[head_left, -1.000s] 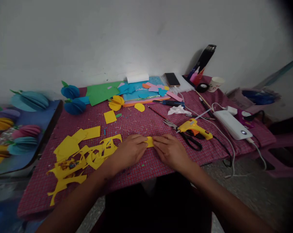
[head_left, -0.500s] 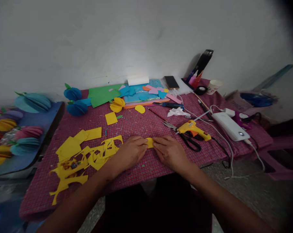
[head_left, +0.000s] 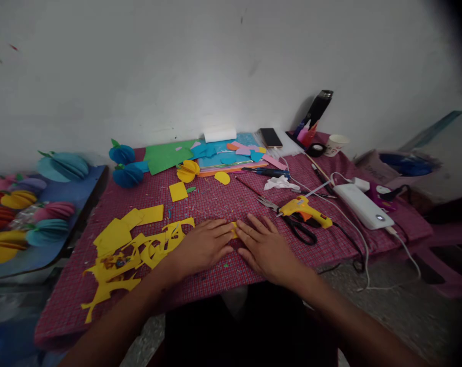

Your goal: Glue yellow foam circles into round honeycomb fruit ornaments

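Note:
A small yellow foam or paper piece (head_left: 234, 230) lies on the checked cloth, mostly covered by fingers. My left hand (head_left: 202, 247) rests flat over its left side, fingers stretched out. From the right, my right hand (head_left: 267, 247) presses on it with its fingers spread. Yellow cut-out scraps (head_left: 154, 250) spread beside my left forearm, and yellow sheets (head_left: 112, 237) lie behind them. A yellow glue gun (head_left: 305, 209) sits to the right of my right hand, over black-handled scissors (head_left: 302, 232) and close to pliers (head_left: 269, 204).
Finished blue paper fruits (head_left: 127, 175) and a yellow one (head_left: 187, 171) stand at the back. Coloured sheets (head_left: 170, 157), a phone (head_left: 271, 137), a black flask (head_left: 318, 109) and a paper cup (head_left: 336, 145) line the wall. A white power bank (head_left: 363, 206) trails cables at right.
My fingers, bent around the yellow piece before, are now straightened and laid flat over it. The whole view has shifted slightly.

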Demonstrator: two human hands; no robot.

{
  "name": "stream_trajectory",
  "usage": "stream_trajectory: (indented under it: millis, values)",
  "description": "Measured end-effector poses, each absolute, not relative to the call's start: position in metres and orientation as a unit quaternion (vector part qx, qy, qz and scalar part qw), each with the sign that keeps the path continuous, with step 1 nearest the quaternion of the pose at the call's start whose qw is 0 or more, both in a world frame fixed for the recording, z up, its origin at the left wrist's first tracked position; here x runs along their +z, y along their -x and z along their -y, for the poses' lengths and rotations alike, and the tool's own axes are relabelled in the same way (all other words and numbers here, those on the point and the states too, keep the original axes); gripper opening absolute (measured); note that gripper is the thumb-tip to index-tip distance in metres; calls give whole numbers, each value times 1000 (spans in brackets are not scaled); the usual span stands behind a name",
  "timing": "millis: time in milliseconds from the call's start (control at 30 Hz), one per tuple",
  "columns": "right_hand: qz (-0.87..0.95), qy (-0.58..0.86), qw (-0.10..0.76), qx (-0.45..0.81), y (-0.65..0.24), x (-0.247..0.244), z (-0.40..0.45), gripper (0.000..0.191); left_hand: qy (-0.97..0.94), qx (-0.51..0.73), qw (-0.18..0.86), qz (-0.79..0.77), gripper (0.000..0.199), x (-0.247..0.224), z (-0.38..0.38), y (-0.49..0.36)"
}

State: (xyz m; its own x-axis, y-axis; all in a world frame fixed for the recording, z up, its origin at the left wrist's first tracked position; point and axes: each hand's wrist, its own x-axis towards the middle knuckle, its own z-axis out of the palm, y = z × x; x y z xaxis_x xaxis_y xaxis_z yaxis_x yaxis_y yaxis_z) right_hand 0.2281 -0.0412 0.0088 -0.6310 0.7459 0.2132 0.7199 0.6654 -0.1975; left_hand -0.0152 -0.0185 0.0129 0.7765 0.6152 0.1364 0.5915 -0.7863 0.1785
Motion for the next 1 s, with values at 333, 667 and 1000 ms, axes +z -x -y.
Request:
stream_trajectory:
  millis: [333, 667, 1000]
  values:
    - [905, 413, 73, 73, -233, 13, 45, 56, -937, 58, 76, -337, 51, 21, 28, 31]
    - [901, 419, 67, 90, -228, 13, 50, 66, -938, 62, 87, -329, 50, 20, 25, 32]
    - [900, 417, 80, 99, -237, 16, 55, 68, -933, 52, 105, -340, 48, 15, 22, 35]
